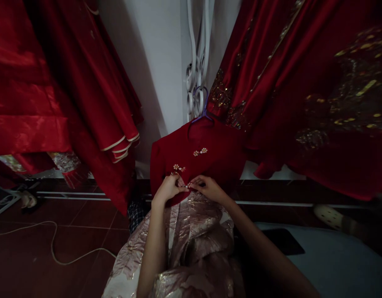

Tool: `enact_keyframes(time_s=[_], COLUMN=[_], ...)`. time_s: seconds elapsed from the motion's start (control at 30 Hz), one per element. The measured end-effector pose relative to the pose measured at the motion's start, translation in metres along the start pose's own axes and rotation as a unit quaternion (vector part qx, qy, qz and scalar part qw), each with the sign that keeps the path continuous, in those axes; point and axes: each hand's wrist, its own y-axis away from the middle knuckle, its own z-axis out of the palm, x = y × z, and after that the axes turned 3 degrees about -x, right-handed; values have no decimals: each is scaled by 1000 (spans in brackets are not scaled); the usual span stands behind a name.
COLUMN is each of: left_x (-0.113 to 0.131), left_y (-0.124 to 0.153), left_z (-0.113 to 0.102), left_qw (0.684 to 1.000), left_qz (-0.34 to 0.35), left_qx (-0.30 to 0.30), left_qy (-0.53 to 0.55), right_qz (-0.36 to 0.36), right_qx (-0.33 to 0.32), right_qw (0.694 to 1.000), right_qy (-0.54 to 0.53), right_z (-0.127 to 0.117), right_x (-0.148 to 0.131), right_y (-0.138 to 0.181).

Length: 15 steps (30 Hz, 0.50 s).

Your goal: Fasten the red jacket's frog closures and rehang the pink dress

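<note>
A red jacket (169,153) hangs in front of me on a purple hanger (205,114). Flower-shaped beaded fasteners sit on its front: an upper one (200,152) and one to the left (179,168). Near the hem, my left hand (170,188) and my right hand (208,188) meet with fingertips pinched on a small beaded fastener (187,186). Its finer details are too small to make out. Below the hem, a pinkish patterned brocade garment (200,223) with metallic threads lies bunched between my forearms.
Red garments (97,82) hang on the left, and red gowns with gold sequins (361,82) on the right. White scrolled metalwork (195,70) stands behind the hanger. A cable (56,248) crosses the tiled floor. A dark flat object (286,241) lies on a pale surface (337,260).
</note>
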Motion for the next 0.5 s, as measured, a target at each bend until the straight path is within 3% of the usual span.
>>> enact_keyframes(time_s=[0.5], left_x=[0], left_y=[-2], left_z=[3], left_qw=[1000], left_qz=[-7], left_qx=[17], left_qy=[-1], right_qz=[-10], right_qx=[7], right_qw=[1000], right_qy=[-5], right_z=[4], right_x=[1], right_y=[0])
